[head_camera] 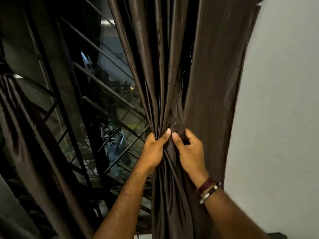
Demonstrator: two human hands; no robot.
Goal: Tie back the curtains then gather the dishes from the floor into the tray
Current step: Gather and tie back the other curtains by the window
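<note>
Right curtain (189, 69), beside the window grille (96, 107), is bunched and gripped by left hand (155, 147) and right hand (189, 152), not visibly tied; left curtain (22, 109) appears tied; dishes unseen.

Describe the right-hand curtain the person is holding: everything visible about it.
The right curtain is dark brown, satiny fabric with a faint sheen, hanging beside a white wall and in front of a barred window. It is gathered into tight pleats at mid-height, where the left hand grips the bunch and the right hand pinches it; below, it falls in loose folds.
</note>
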